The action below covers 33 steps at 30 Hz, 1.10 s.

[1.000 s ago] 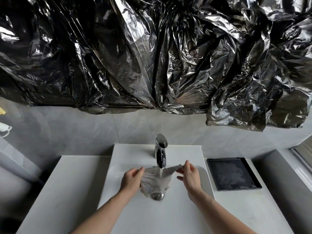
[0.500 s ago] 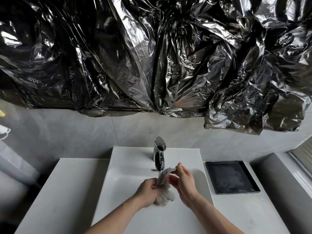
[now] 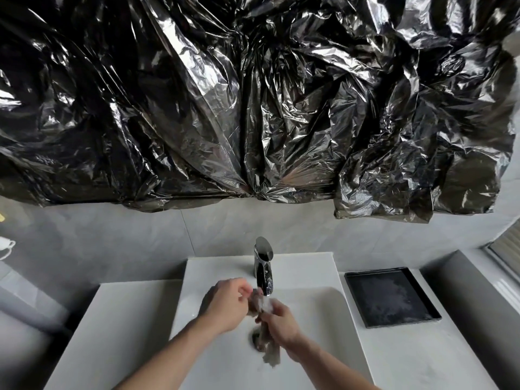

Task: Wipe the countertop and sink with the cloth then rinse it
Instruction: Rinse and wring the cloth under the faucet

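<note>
**Head view: cloth under the tap, rinse step under way**

Head camera looks down at a white sink [image 3: 323,302] set in a white worktop [image 3: 118,319]. Both hands work the cloth [image 3: 260,302] right below the chrome tap [image 3: 263,266]. Left hand [image 3: 229,305] has fingers curled round the upper bunch of cloth. Right hand [image 3: 281,323] grips the lower part, and a wet tail of cloth hangs from it over the drain [image 3: 255,337]. Frame is motion-blurred at the hands, so exact finger placement is unclear; a whitish patch at the cloth top is probably running water, can't confirm.

Progress, as a judgement: worktop and basin look free of visible dirt, so wiping seems finished and this is the last step, rinsing. Left to do, probably: finish rubbing the cloth under water, wring it, shut the tap.

Other items: black tray [image 3: 391,298] on the worktop right of the sink, well apart from the hands; crumpled black plastic sheeting [image 3: 253,108] covers the wall above.
</note>
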Each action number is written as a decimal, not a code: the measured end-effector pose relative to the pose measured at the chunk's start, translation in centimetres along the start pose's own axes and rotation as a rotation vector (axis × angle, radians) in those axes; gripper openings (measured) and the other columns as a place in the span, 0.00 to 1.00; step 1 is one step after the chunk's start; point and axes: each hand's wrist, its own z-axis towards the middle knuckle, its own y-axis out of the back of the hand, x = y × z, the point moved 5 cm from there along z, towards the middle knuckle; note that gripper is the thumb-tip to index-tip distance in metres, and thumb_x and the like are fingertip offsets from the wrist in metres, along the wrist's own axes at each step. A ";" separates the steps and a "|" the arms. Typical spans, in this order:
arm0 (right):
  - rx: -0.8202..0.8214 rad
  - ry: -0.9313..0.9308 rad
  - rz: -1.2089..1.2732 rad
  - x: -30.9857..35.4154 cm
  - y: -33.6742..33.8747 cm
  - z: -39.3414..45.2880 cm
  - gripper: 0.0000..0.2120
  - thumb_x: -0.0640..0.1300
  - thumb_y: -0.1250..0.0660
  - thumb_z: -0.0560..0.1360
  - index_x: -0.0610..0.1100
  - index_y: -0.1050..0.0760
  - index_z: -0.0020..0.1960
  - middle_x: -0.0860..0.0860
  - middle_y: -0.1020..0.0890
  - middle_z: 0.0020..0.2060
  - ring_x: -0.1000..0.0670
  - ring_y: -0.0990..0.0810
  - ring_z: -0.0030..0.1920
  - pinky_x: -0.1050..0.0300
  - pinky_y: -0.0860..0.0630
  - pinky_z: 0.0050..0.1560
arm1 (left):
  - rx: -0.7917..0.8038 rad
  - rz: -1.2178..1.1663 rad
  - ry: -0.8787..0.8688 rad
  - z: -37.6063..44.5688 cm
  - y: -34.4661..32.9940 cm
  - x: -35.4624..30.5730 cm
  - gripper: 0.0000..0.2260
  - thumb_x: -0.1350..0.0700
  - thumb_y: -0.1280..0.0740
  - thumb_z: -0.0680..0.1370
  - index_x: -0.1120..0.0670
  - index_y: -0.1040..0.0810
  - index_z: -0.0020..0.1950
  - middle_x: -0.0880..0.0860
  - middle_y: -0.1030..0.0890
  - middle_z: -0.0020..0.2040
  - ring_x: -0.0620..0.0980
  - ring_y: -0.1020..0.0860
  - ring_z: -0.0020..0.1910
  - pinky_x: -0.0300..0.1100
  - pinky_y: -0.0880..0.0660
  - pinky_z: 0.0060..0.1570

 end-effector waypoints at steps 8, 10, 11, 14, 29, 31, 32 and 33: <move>-0.092 0.095 -0.337 3.4 2.2 -0.2 0.11 0.50 0.31 0.75 0.43 0.22 0.40 0.51 0.18 0.29 0.51 0.21 0.25 0.56 0.23 0.27 | 0.082 0.212 -0.347 0.6 2.9 -8.2 0.33 0.62 0.41 0.75 0.45 0.41 0.80 0.42 0.46 0.82 0.47 0.44 0.79 0.42 0.43 0.77; -0.069 0.106 -0.334 4.1 2.6 -0.9 0.12 0.51 0.30 0.76 0.42 0.19 0.41 0.54 0.20 0.28 0.52 0.23 0.23 0.63 0.30 0.22 | 0.100 0.245 -0.343 0.7 2.7 -8.3 0.35 0.63 0.41 0.75 0.47 0.45 0.82 0.44 0.49 0.83 0.48 0.46 0.80 0.40 0.47 0.77; -0.054 0.100 -0.339 4.1 2.8 -1.3 0.13 0.51 0.31 0.77 0.43 0.18 0.41 0.55 0.19 0.29 0.54 0.25 0.23 0.64 0.31 0.21 | 0.081 0.248 -0.348 0.6 2.5 -8.2 0.36 0.63 0.41 0.75 0.47 0.45 0.82 0.45 0.49 0.83 0.48 0.47 0.81 0.40 0.47 0.77; -0.006 0.103 -0.309 3.5 3.5 -1.7 0.20 0.58 0.32 0.75 0.40 0.17 0.44 0.51 0.13 0.36 0.52 0.23 0.29 0.54 0.23 0.30 | 0.050 0.296 -0.375 0.3 1.6 -7.0 0.39 0.63 0.40 0.74 0.46 0.48 0.83 0.45 0.52 0.83 0.48 0.50 0.82 0.41 0.50 0.79; 0.138 0.247 -0.741 10.1 5.0 -9.9 0.11 0.37 0.31 0.71 0.41 0.24 0.53 0.52 0.19 0.35 0.58 0.22 0.26 0.62 0.27 0.25 | 0.008 -0.294 -0.291 -8.1 0.0 -5.7 0.11 0.52 0.33 0.76 0.41 0.24 0.56 0.38 0.18 0.51 0.38 0.20 0.48 0.43 0.21 0.51; 0.095 0.249 -0.620 10.8 5.2 -10.3 0.16 0.35 0.29 0.69 0.41 0.28 0.55 0.48 0.17 0.39 0.54 0.18 0.29 0.57 0.25 0.25 | -0.094 -0.389 -0.244 -7.9 1.2 -5.6 0.06 0.55 0.34 0.76 0.44 0.22 0.50 0.41 0.16 0.45 0.43 0.18 0.41 0.46 0.19 0.47; 0.064 0.254 -0.504 10.9 5.4 -10.3 0.19 0.33 0.29 0.68 0.40 0.30 0.55 0.46 0.16 0.42 0.50 0.17 0.30 0.55 0.25 0.26 | -0.120 -0.462 -0.215 -7.9 1.7 -5.5 0.05 0.56 0.34 0.76 0.46 0.21 0.48 0.44 0.16 0.44 0.46 0.17 0.39 0.48 0.18 0.46; 0.056 0.252 -0.378 10.8 5.6 -10.3 0.20 0.31 0.29 0.67 0.39 0.31 0.56 0.44 0.17 0.46 0.46 0.17 0.32 0.54 0.25 0.26 | -0.126 -0.579 -0.174 -7.8 2.1 -5.4 0.05 0.57 0.33 0.76 0.48 0.20 0.48 0.48 0.15 0.44 0.51 0.16 0.39 0.51 0.17 0.46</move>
